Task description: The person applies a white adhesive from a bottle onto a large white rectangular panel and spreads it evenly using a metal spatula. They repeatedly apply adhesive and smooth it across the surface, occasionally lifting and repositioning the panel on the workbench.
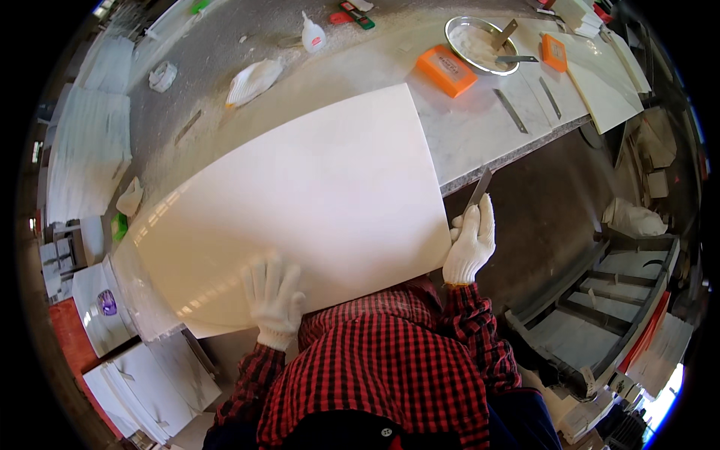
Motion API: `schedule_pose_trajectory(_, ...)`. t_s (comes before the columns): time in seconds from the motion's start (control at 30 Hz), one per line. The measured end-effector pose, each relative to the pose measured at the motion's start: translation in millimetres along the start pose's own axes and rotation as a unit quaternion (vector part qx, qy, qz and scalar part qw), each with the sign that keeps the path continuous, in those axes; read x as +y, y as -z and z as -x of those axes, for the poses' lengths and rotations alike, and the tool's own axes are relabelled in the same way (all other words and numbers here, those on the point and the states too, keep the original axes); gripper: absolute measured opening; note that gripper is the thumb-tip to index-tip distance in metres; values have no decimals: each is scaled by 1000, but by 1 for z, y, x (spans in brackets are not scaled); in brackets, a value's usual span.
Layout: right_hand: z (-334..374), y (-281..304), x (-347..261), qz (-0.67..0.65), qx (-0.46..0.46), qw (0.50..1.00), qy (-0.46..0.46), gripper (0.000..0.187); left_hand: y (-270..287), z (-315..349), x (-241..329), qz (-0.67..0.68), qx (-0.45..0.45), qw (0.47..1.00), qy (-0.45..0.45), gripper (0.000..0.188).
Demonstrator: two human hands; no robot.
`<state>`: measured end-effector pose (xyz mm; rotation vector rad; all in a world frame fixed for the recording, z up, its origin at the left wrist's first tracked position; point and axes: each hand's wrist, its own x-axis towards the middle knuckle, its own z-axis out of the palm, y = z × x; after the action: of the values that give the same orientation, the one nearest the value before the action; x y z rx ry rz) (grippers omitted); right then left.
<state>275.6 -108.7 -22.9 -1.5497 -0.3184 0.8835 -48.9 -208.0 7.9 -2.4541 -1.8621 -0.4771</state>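
A large glossy white panel (322,195) lies on the workbench in front of me, its near edge close to my body. My left hand (274,296), in a white knit glove, rests on the panel near that edge with its fingers spread. At the panel's right edge, my right hand (471,244), gloved the same way, is closed on a thin metal blade (480,187). The blade points up and away from me, past the bench's front edge. Part of my right hand's grip is hidden behind its own fingers.
A metal bowl (450,31) of pale paste holds two scrapers. Orange boxes (447,71) and loose blades (511,111) lie right of the panel. Farther left are a white squeeze bottle (313,36) and a spare glove (255,81). A metal rack (600,315) stands to the right.
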Motion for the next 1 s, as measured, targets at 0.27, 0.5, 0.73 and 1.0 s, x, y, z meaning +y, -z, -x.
schedule_pose_trajectory(0.27, -2, 22, -6, -42, -12, 999, -25, 49, 0, 6, 1, -5, 0, 1000, 24, 44)
schedule_pose_trajectory(0.5, -26, 101, -18, 45, -44, 998, 11, 45, 12, 5, 3, 32, 9, 999, 35, 40)
schedule_pose_trajectory(0.73, -85, 77, -98, 182, -166, 961, 128, 38, 14, 2, 11, 36, 34, 998, 35, 36)
schedule_pose_trajectory(1.0, -165, -27, -183, 472, -239, 775, 346, 34, 0, -15, 66, 73, 31, 995, 60, 33)
